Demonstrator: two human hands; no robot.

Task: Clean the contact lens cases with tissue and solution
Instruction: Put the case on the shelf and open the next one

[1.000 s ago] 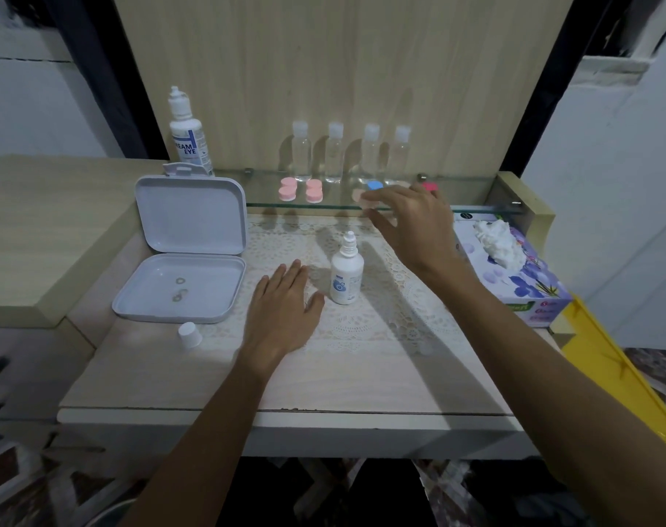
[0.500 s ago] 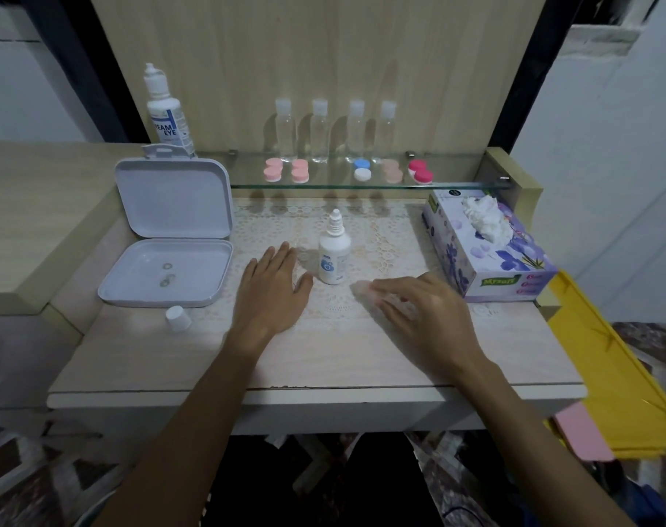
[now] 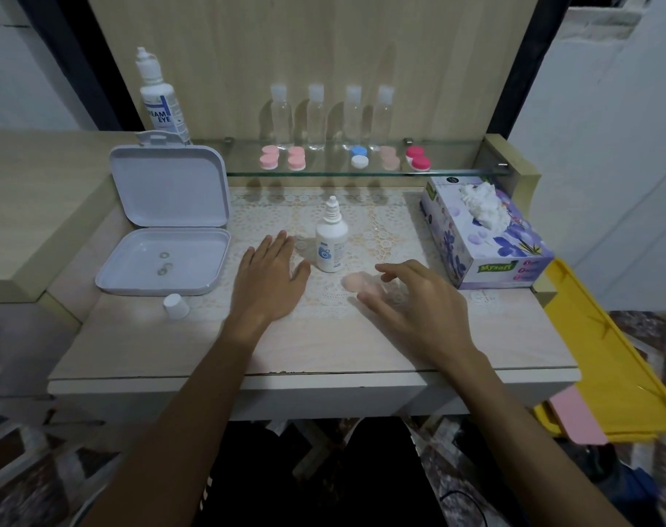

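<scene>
Single head view, close, looking forward-down over table (image 3: 323,348) toward back panel.

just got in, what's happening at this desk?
A person is cleaning contact lens cases. Their left hand rests flat on the lace mat beside a small solution bottle. The right hand hovers with loosely curled fingers over a peach lens case lying on the mat. More cases wait on the glass shelf; the tissue box looks untouched.

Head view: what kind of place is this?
Likely a home dressing table or vanity, set up for contact lens care. A glass shelf carries small lens cases and clear bottles, with a solution bottle and tissue box on the tabletop.
</scene>
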